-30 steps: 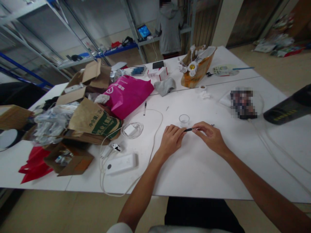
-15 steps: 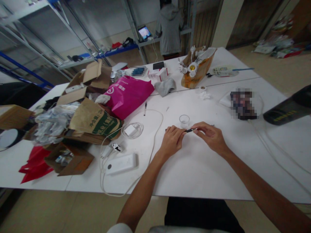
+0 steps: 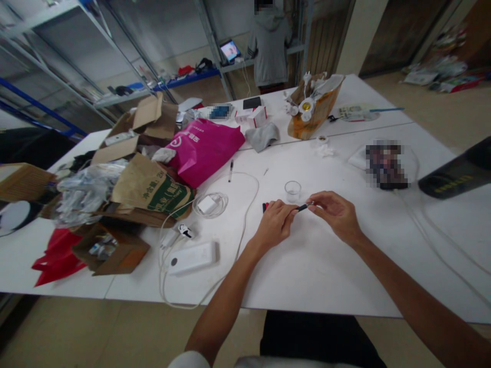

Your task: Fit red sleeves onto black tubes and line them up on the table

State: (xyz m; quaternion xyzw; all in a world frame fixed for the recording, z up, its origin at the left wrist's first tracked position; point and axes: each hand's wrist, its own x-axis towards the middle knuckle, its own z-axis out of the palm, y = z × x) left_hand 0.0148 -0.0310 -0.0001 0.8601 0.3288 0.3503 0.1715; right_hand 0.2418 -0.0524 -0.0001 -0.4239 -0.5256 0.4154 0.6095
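Observation:
My left hand [image 3: 275, 224] and my right hand [image 3: 333, 213] meet over the white table [image 3: 314, 266], both pinching a thin dark tool [image 3: 302, 207] with a red and black end [image 3: 265, 207] that sticks out past my left fingers. My left hand grips its handle part; the fingertips of my right hand close on its other, metal tip. A small clear plastic cup [image 3: 292, 190] stands upright just behind the hands.
A white power bank [image 3: 192, 258] with a white cable [image 3: 245, 214] and a charger [image 3: 207, 204] lies to the left. Farther left are a pink bag [image 3: 203, 148], brown paper bags and cardboard boxes [image 3: 148, 189]. A person in a grey hoodie [image 3: 268, 43] stands at the far shelves.
My hands have lifted the tool slightly and slid it left, so its red and black end now shows beyond my left hand. The view shifted a little.

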